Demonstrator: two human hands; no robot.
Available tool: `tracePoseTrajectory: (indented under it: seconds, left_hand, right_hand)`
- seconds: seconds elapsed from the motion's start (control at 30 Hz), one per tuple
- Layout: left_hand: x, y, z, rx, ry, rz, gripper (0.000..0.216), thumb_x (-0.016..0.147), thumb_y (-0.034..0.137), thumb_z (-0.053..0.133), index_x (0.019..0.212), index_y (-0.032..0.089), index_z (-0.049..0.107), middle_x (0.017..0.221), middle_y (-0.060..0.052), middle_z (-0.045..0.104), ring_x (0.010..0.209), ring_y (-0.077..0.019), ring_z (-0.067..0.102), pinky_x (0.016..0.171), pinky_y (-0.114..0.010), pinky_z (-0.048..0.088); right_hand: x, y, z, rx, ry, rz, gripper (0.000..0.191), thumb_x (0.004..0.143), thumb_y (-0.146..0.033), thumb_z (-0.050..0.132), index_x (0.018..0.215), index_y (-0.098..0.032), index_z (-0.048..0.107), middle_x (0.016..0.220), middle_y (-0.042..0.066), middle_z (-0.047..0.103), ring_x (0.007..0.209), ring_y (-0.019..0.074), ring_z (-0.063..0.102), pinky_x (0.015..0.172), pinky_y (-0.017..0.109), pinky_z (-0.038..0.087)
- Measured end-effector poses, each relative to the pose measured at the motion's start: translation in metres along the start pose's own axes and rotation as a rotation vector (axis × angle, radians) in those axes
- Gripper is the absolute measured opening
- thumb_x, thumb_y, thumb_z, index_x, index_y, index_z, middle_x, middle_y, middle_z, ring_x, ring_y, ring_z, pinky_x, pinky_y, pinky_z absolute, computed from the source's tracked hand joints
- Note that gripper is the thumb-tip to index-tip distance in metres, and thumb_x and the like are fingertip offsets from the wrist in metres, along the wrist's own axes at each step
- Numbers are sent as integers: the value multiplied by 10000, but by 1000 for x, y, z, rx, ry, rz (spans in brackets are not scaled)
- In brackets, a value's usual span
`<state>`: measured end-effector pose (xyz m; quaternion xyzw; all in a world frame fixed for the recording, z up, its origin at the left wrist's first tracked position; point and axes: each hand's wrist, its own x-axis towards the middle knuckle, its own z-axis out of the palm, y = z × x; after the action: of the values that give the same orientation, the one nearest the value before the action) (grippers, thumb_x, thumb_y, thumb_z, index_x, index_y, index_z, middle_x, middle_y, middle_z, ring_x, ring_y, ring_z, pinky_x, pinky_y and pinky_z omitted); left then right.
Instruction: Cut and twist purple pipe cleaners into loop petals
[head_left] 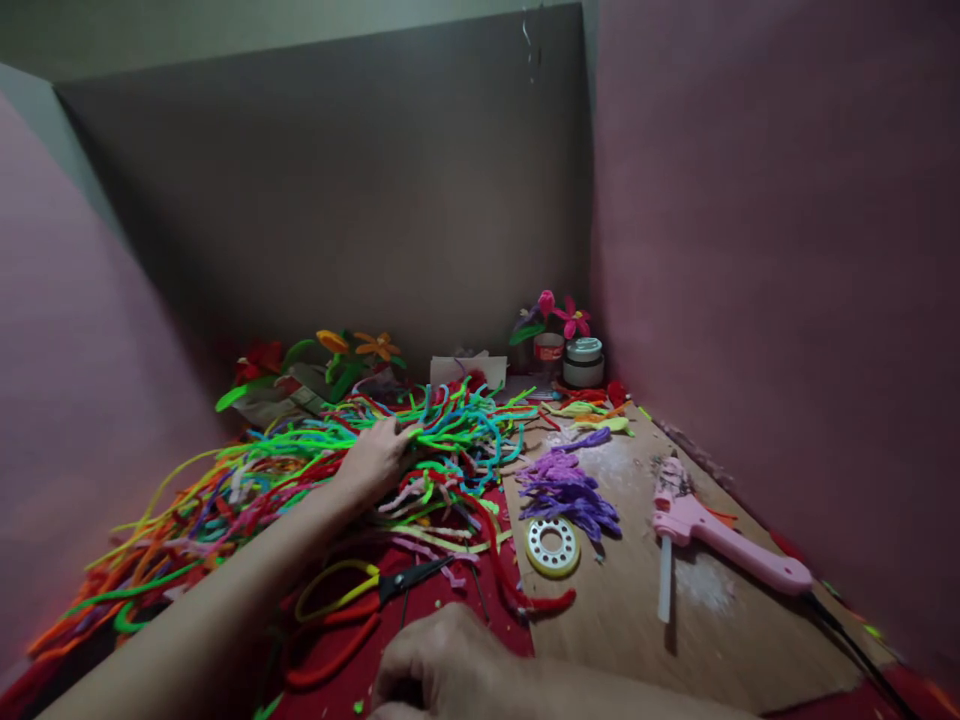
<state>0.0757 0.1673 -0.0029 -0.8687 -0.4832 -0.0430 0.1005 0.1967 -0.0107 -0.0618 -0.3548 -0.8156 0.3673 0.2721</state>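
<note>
My left hand (379,455) reaches into a big heap of coloured pipe cleaners (465,430). Its fingers close around some bright green ones, with the fingertips partly hidden among the strands. At the bottom edge my right hand (450,665) is curled, its fingers bent inward; whether anything is inside cannot be made out. Between the two hands lie scissors (382,585) with black blades, one yellow handle loop and one orange-red loop. A red pipe cleaner (544,603) bends onto the wooden board just above my right hand.
On the wooden board (600,640) lie purple bent pipe-cleaner pieces (574,495), a round tape spool (553,547) and a pink glue gun (720,545) with its cord trailing right. Pipe-cleaner flowers (574,318), a lidded jar (583,362) and a white box (469,371) stand behind. Pink walls flank both sides.
</note>
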Motion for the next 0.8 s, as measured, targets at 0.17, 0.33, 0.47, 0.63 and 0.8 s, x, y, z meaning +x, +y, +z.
tracePoseTrajectory:
  seconds: [0.17,0.33,0.47,0.63,0.8]
  left_hand:
    - [-25,1,5,190,62,135,457,832,306,389,1283,231,396,987,-114,501,851,-226,476,723,-330,383]
    - [-31,10,0,233,104,144,510,758,222,472,1265,230,425,1330,-164,327,1013,-285,440,782,-374,383]
    - [-36,17,0,297,69,144,529,749,216,469,1271,146,419,1404,-155,276,997,-281,447,842,-390,354]
    - [-45,19,9,320,90,131,614,768,344,448,1312,76,350,1335,-151,405,1011,-277,436,881,-383,327]
    - [-49,19,22,349,153,116,709,730,466,466,1322,97,340,1332,-151,405,1034,-313,431,895,-425,302]
  right_hand:
    - [3,4,2,39,-27,-10,219,726,-273,559,862,-159,688,783,52,695,706,136,622,569,171,406]
    - [4,5,1,35,-27,-11,190,716,-249,565,830,-158,686,771,51,690,693,138,613,564,179,401]
    - [3,6,2,53,-19,-9,156,697,-241,580,780,-159,684,754,51,682,690,142,599,569,189,397]
    - [-3,-10,-5,128,75,72,99,671,-209,592,705,-163,672,693,33,654,634,122,561,557,189,388]
    - [2,-52,-51,242,380,44,133,690,-111,528,664,-144,655,631,9,608,609,101,530,565,195,391]
